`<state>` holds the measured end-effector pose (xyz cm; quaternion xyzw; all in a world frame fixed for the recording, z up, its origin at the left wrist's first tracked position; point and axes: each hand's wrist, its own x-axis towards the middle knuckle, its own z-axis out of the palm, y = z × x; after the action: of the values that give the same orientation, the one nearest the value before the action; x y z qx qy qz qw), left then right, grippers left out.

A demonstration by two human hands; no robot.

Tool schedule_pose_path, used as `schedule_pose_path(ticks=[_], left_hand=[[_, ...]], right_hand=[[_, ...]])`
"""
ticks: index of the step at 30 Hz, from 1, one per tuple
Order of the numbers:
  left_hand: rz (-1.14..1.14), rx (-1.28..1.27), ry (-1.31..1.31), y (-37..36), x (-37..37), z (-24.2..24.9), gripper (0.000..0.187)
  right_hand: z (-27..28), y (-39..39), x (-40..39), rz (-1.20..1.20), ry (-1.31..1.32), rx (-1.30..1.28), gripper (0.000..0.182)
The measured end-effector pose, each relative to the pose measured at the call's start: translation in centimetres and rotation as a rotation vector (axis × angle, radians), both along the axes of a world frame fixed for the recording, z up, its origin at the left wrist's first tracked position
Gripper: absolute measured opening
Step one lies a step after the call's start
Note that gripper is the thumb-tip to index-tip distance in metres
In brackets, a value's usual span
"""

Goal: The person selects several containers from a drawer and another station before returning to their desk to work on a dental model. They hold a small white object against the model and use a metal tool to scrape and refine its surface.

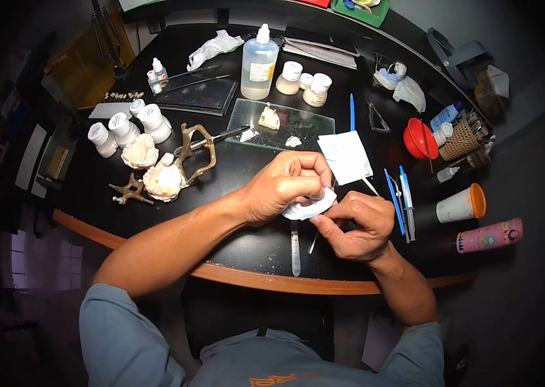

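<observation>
A folded white tissue (308, 208) is gripped in my left hand (290, 187), the fingers curled and the thumb pressed on it. My right hand (364, 226) is closed in a pinch at the tissue's right edge. From beneath its fingertips a slim metal-ended tool (312, 245) slants down; the hand covers most of its length. Below the tissue, a metal spatula (295, 251) lies on the black table. Beyond both hands, a glass slab (321, 124) bears a small tooth model (269, 117) and dabs of white paste (293, 141).
Plaster dental models (163, 179) and a brass articulator (199, 151) stand left, near white jars (124, 129). A liquid bottle (259, 68) stands behind. Right are a paper pad (346, 158), blue-capped syringes (406, 200), a red bowl (417, 138) and an orange-lidded cup (459, 205).
</observation>
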<state>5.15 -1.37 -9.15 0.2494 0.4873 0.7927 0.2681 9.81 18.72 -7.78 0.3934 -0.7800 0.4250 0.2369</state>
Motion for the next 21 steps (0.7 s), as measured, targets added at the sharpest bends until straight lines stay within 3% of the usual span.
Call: schedule_pose_path(ticks=[2,3,21], left_hand=[[-0.009,-0.012,0.002,-0.16,-0.01,0.2,0.018],[-0.007,0.033,-0.038,-0.04,-0.03,0.0,0.006],[0.006,-0.018,0.017,-0.18,-0.04,0.12,0.013]], right_hand=[[-0.03,0.05,0.05,-0.008,-0.024,0.007,0.017],[-0.02,-0.02,0.04,-0.007,-0.021,0.002,0.017],[0.06,-0.13,0.16,0.003,-0.013,0.03,0.015]])
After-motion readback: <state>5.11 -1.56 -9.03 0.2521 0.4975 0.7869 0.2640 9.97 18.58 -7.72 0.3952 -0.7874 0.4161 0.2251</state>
